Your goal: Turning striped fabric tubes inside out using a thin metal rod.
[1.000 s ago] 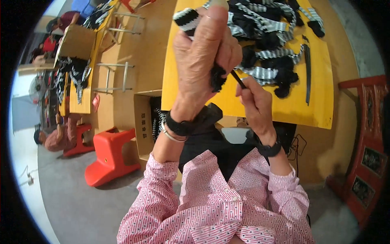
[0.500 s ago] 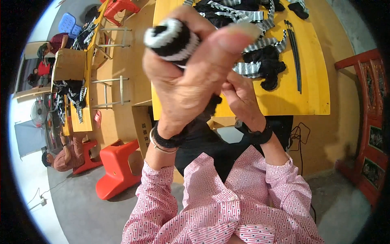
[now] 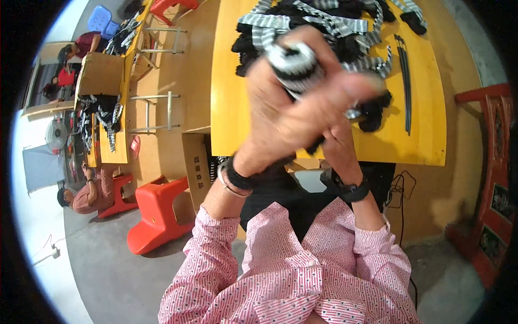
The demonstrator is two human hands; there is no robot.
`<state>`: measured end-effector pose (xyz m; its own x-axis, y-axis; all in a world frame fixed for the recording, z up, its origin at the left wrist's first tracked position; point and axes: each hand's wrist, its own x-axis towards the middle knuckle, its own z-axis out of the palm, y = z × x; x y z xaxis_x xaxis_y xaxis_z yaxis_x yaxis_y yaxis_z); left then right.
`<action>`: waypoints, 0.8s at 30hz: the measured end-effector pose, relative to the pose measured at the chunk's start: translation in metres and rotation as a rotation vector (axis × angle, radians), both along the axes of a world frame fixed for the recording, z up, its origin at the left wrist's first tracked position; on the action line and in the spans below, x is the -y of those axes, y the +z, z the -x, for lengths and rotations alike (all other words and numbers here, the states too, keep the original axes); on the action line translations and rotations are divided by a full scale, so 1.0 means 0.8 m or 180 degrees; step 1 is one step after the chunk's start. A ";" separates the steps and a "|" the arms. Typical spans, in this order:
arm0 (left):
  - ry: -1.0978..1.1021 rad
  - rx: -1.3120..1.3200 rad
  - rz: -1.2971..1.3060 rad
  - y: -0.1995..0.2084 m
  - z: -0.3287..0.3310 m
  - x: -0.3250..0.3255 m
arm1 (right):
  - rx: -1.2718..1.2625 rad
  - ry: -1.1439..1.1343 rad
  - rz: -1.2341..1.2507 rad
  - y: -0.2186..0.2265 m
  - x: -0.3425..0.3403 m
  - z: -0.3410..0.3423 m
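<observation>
In front of my chest my left hand (image 3: 286, 116) is wrapped round a rolled black-and-white striped knit piece (image 3: 295, 63), its round coiled end poking out above my fingers. The thumb stretches to the right and is smeared by motion. Just behind and right of it, my right hand (image 3: 343, 148) has its fingers curled in close to the left hand; the left hand hides their tips. A bit of black knit (image 3: 315, 146) shows below, between the two hands. Both hands are above the near part of the yellow table (image 3: 232, 108).
Black-and-white striped knit pieces with black ends (image 3: 334, 24) are heaped on the table's far side. Several thin black rods (image 3: 404, 86) lie at the right. A red stool (image 3: 156, 216) and a cardboard box (image 3: 195, 164) stand left. Other people (image 3: 89, 197) sit at another table.
Both hands have moved right in the picture, with the rolled knit piece still in the left one. The view has shifted slightly, so more of the heap shows.
</observation>
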<state>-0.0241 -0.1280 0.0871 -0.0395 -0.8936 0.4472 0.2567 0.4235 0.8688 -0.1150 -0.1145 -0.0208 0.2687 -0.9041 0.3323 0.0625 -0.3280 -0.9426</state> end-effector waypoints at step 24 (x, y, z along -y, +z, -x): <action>0.0881 0.1029 0.0177 -0.074 0.012 -0.018 | 0.0545 0.0263 -0.0707 -0.022 -0.013 0.006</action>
<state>-0.0340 -0.1137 0.0279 0.0522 -0.8650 0.4991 -0.1550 0.4867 0.8597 -0.1195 -0.1038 -0.0388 0.3016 -0.9371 0.1757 0.2448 -0.1020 -0.9642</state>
